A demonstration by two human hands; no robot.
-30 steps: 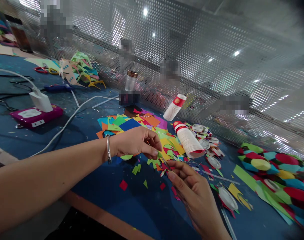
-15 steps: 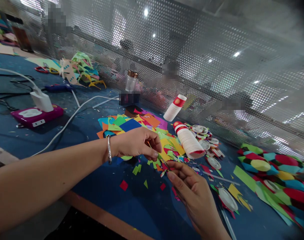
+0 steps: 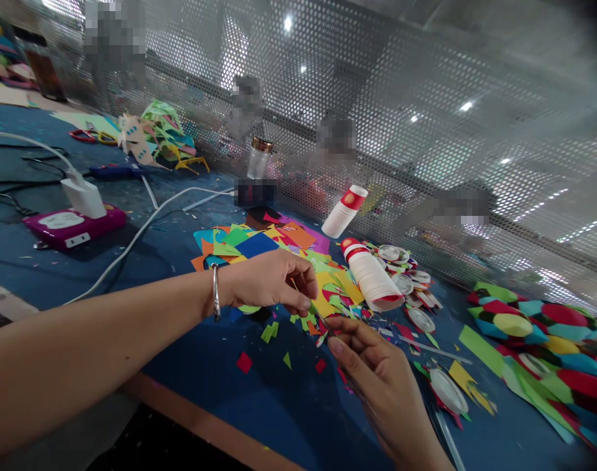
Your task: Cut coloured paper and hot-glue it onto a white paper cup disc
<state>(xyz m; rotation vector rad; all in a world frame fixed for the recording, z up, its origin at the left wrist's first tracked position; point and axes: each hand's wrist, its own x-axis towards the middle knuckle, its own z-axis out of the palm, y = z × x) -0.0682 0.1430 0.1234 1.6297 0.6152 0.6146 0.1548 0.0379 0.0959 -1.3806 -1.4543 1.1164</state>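
My left hand (image 3: 283, 281), with a silver bangle at the wrist, is pinched closed above the paper scraps. Whatever sits between its thumb and forefinger is too small to make out. Closed around a thin metal tool (image 3: 323, 321) is my right hand (image 3: 364, 360), just below and to the right. The tool points up toward the left fingertips; its kind is unclear. Beneath both hands lies a heap of coloured paper pieces (image 3: 259, 243). A red square (image 3: 244, 362) and a green triangle (image 3: 287, 360) lie nearer the table's front edge.
Stacked paper cups (image 3: 374, 278) lie right of the hands, another stack (image 3: 342, 216) behind them. Disc-shaped pieces (image 3: 448, 390) and colourful paper-covered pieces (image 3: 544, 327) are at right. A purple power strip (image 3: 72, 226), white cable (image 3: 131, 242) and scissors (image 3: 85, 135) are left. Perforated panel (image 3: 377, 98) behind.
Both hands keep almost the same position and grip. The whole view has shifted very slightly.
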